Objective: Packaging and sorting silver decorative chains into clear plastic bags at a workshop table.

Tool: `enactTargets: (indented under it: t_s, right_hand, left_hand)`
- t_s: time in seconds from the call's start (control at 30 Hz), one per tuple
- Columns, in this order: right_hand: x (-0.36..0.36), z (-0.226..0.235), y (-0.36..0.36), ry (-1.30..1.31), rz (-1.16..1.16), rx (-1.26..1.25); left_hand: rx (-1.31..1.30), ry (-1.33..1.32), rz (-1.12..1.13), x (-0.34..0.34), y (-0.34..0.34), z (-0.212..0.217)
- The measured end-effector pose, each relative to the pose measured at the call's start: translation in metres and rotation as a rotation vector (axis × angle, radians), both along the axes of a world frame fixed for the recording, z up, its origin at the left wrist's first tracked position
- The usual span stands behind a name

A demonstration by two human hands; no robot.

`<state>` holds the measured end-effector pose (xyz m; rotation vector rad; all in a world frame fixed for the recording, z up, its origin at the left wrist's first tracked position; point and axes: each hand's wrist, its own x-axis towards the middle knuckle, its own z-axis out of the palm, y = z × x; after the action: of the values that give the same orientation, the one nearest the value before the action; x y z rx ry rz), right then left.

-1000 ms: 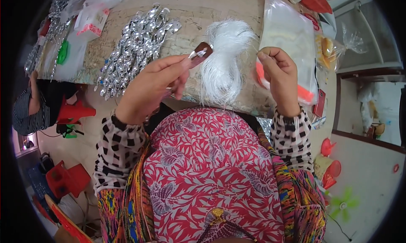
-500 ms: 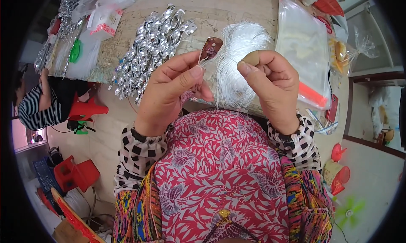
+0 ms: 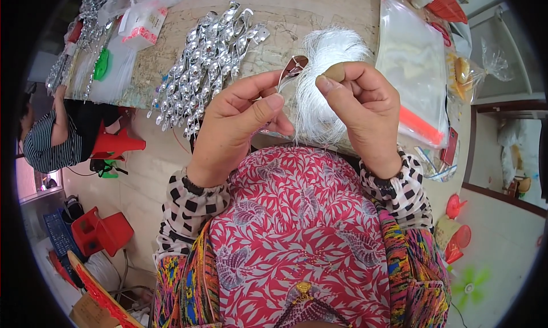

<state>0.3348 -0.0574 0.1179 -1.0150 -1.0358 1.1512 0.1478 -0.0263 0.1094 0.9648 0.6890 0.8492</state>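
My left hand is closed in a pinch on a shiny metallic strip, whose reddish-brown reflecting end sticks up past the fingertips. Pale thin strands run beside that end. To its right, my right hand is closed, thumb against index finger, and a tan cover sits on the index fingertip. Whatever it pinches is too fine to make out. Between and behind both hands lies a bundle of white thread on the table. Twisted silver foil strips lie in a pile beyond my left hand.
Clear plastic bags with an orange-red edge lie at the right of the worn table. A tissue box and green object are at the left. A person in a striped top sits there; red stools stand below.
The strip's end has tipped and shifted slightly right, showing less of its face. My right hand has moved a little left and up. Both hands keep their pinch.
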Motion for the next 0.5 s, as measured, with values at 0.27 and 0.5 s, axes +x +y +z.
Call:
enactTargets:
  t_s: [0.27,0.5]
  right_hand:
    - [-0.0008,-0.0029,0.0022,-0.035,-0.003,-0.031]
    - [-0.0058,-0.0078,0.0034,-0.043,0.015,-0.017]
  left_hand:
    - [0.035,0.060,0.015,0.0035,-0.0028,0.0009]
    - [0.133,0.076,0.015,0.0077,-0.0065,-0.0005]
